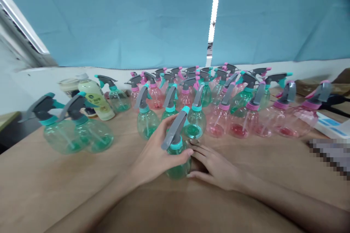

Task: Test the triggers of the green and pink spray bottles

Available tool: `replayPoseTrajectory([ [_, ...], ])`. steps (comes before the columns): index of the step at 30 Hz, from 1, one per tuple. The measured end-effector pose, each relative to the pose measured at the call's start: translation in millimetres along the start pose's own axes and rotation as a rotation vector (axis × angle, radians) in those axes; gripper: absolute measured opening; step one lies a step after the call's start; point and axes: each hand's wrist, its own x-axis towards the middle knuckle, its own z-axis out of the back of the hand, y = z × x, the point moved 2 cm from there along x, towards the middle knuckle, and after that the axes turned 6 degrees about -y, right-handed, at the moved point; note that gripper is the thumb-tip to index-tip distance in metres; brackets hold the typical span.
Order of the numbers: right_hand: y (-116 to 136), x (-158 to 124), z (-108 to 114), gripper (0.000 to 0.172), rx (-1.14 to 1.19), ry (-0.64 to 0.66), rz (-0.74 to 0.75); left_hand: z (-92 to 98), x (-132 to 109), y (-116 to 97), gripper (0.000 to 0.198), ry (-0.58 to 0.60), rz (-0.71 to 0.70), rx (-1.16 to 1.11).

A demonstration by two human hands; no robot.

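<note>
Nearest, on the brown table (54,189), a green spray bottle (177,165) with a grey trigger and teal collar stands upright between both hands. The left hand (153,158) is curled around its shoulder from the left, gripping it just below the collar. The right hand (216,165) lies loosely open on the table at the bottle's right, its fingertips touching the bottle's side.

Further left, well apart from the hands, two more green bottles (79,134) stand side by side. Behind the held bottle, a crowd of bottles fills the middle of the table: green ones (147,122) to the left, pink ones (240,122) with pink collars to the right.

At the back left stands a pale yellow bottle (95,100); its label carries dark print and a round mark, too blurred to read. A pixelated patch (330,154) sits at the right edge. A blue curtain (136,14) hangs behind everything.
</note>
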Motion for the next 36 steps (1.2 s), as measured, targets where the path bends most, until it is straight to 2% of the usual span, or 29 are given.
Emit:
replayPoseTrajectory([
  [2,0.5,0.2,-0.1,0.071,-0.013,0.009,0.003,0.2,-8.8,3.4,0.067,0.017,0.015,0.036],
  [6,1.8,-0.5,-0.8,0.069,-0.037,0.017,0.014,-1.4,-29.1,8.3,0.042,-0.020,0.088,0.066],
  [9,1.5,-3.8,-2.7,0.066,-0.077,0.029,0.026,4.6,-42.0,5.5,0.037,-0.028,0.094,0.122],
  [13,0.7,-8.1,-1.2,0.062,-0.115,0.042,0.013,31.2,-60.2,8.5,0.028,-0.094,0.024,0.253],
  [16,3.7,-3.6,7.3,0.054,-0.093,0.045,-0.024,61.1,-73.9,25.2,0.034,-0.280,-0.115,0.421],
  [18,9.3,6.0,15.0,0.045,-0.048,-0.007,-0.032,80.8,-78.4,42.2,0.032,-0.388,-0.107,0.510],
  [22,28.8,38.0,21.2,0.036,0.039,-0.139,-0.031,107.8,-72.0,70.3,0.035,-0.486,0.048,0.568],
  [26,53.7,73.6,10.5,0.038,-0.054,-0.244,-0.025,114.4,-57.4,80.3,0.040,-0.501,0.135,0.574],
  [30,71.2,100.8,-4.0,0.052,-0.097,-0.315,-0.077,114.2,-45.8,84.9,0.044,-0.484,0.125,0.544],
  [33,75.7,113.6,-14.0,0.069,0.014,-0.347,-0.121,115.6,-38.5,88.8,0.043,-0.474,0.110,0.517],
  [36,76.4,121.8,-23.1,0.077,0.138,-0.362,-0.147,116.6,-30.8,90.8,0.042,-0.436,0.094,0.494],
])
